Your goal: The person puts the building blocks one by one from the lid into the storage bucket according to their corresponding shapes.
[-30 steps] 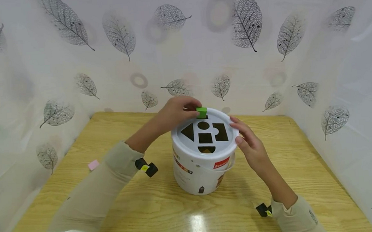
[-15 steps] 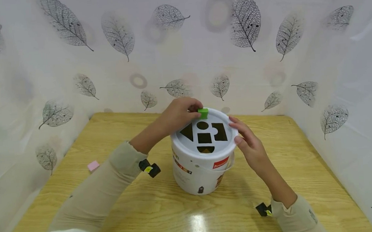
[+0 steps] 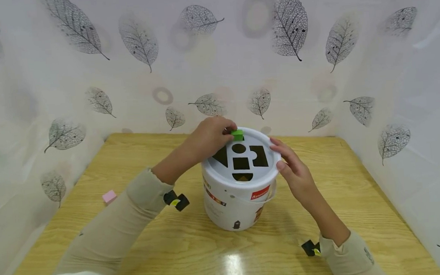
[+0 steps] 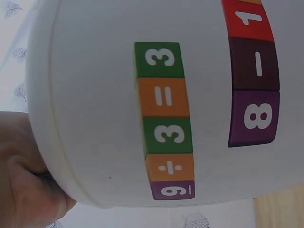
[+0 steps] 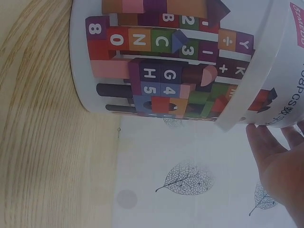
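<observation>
A white bucket point(image 3: 224, 215) stands upright on the table, its white lid point(image 3: 222, 174) cut with several shaped holes. My left hand point(image 3: 213, 137) reaches over the lid's far left side. Between thumb and fingers it pinches a small green block point(image 3: 237, 135) at the hole nearest the far rim, covering part of that hole. On the opposite side, my right hand point(image 3: 296, 170) rests its fingers and thumb against the lid's rim. The right wrist view shows those fingertips point(image 5: 254, 135) touching the bucket near its top. In the left wrist view the green block is hidden behind the bucket.
A pink block point(image 3: 109, 197) lies on the wooden table point(image 3: 166, 250), left of the bucket beside the left sleeve. The bucket's thin handle point(image 3: 270, 197) hangs down at its right front. A leaf-patterned curtain point(image 3: 215, 62) encloses the back and both sides.
The green block shifts slightly right with my left hand, then back left, and part of the hole shows beside it again. My right hand stays on the rim.
</observation>
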A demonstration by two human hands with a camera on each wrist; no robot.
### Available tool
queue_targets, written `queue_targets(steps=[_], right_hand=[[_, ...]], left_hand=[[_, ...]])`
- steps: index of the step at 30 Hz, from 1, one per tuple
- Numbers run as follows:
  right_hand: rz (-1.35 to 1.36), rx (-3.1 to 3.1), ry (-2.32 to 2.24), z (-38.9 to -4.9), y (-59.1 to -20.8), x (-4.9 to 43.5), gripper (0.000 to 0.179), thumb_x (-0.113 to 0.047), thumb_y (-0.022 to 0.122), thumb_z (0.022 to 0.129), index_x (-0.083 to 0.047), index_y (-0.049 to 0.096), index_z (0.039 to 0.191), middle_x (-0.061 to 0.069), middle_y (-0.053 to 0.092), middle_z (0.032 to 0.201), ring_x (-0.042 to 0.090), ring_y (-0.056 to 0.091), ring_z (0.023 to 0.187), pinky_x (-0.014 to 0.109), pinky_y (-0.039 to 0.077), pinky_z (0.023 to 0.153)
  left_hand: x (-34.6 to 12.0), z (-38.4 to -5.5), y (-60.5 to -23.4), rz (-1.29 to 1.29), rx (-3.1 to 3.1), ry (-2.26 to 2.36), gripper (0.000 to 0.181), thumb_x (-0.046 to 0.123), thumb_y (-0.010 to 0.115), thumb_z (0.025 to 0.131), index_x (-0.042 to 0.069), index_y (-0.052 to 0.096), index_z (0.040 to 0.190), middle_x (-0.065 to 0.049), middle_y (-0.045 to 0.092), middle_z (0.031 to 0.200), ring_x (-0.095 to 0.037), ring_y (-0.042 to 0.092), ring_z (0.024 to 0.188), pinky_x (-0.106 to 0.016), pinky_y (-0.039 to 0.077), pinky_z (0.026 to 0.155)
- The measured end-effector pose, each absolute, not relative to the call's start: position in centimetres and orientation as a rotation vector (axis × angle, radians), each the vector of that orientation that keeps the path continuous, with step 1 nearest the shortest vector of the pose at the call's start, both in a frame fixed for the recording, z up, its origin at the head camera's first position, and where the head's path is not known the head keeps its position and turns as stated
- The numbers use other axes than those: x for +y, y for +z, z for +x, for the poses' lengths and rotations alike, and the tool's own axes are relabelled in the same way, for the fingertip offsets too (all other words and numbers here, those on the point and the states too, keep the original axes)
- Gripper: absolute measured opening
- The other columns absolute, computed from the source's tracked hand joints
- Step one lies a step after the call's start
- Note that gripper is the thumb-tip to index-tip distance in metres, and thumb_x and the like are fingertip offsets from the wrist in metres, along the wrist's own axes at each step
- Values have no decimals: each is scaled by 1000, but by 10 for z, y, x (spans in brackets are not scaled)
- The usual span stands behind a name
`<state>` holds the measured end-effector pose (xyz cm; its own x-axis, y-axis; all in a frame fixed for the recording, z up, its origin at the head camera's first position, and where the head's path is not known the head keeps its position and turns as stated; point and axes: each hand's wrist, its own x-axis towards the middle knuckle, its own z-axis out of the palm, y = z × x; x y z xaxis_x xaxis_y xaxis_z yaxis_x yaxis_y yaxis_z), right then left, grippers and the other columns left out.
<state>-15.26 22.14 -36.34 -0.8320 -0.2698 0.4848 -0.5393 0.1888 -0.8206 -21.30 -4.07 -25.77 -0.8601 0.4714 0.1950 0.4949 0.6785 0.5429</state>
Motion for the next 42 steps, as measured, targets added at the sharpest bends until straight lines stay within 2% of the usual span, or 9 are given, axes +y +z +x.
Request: queue_targets(steps=[6, 16, 24, 30, 36, 38, 42], right_hand=[[776, -2240, 1695, -152, -363, 221, 41, -11, 45, 107, -7, 48, 147, 2, 33, 164, 12, 33, 149, 18, 43, 108], [778, -2237, 1686, -151, -361, 220, 41, -10, 45, 107, -5, 48, 147, 3, 34, 163, 10, 33, 149, 17, 43, 108], [761, -2248, 1676, -151, -362, 221, 41, -10, 44, 107, -6, 48, 147, 2, 34, 163, 10, 33, 149, 17, 42, 108], [767, -2241, 1685, -151, -364, 220, 41, -9, 44, 107, -6, 49, 147, 3, 34, 163, 11, 33, 149, 17, 41, 109], [775, -2237, 1681, -151, -365, 221, 40, -9, 44, 107, -5, 48, 147, 3, 34, 163, 11, 32, 150, 18, 40, 110], [776, -2237, 1681, -151, -365, 220, 40, -10, 44, 107, -5, 48, 147, 3, 34, 163, 11, 32, 150, 18, 40, 110], [784, -2227, 1683, -151, -363, 220, 40, -10, 44, 107, -5, 48, 146, 3, 34, 163, 12, 31, 150, 18, 40, 111]], left_hand=[[-46, -214, -260, -764, -2858, -970, 29, 14, 63, 100, 7, 67, 128, -7, 69, 120, -21, 64, 112, -35, 55, 96], [-71, -215, -264, -756, -2797, -1173, 26, 19, 66, 99, 15, 69, 124, 1, 69, 115, -15, 64, 108, -35, 54, 95], [-109, -199, -271, -762, -2720, -1270, 29, 20, 66, 99, 11, 67, 127, -3, 67, 122, -19, 64, 114, -38, 55, 98], [-144, -187, -282, -717, -2706, -1329, 31, 24, 65, 100, 12, 66, 128, -2, 66, 124, -19, 62, 116, -39, 54, 101], [-182, -173, -297, -603, -2728, -1316, 38, 34, 64, 100, 14, 64, 132, -4, 67, 127, -22, 64, 118, -43, 54, 100], [-196, -167, -302, -540, -2738, -1291, 40, 40, 63, 100, 17, 64, 133, -2, 67, 127, -21, 64, 117, -40, 55, 97], [-225, -155, -318, -457, -2727, -1227, 40, 42, 60, 101, 21, 61, 135, 0, 65, 130, -14, 64, 114, -19, 53, 90]])
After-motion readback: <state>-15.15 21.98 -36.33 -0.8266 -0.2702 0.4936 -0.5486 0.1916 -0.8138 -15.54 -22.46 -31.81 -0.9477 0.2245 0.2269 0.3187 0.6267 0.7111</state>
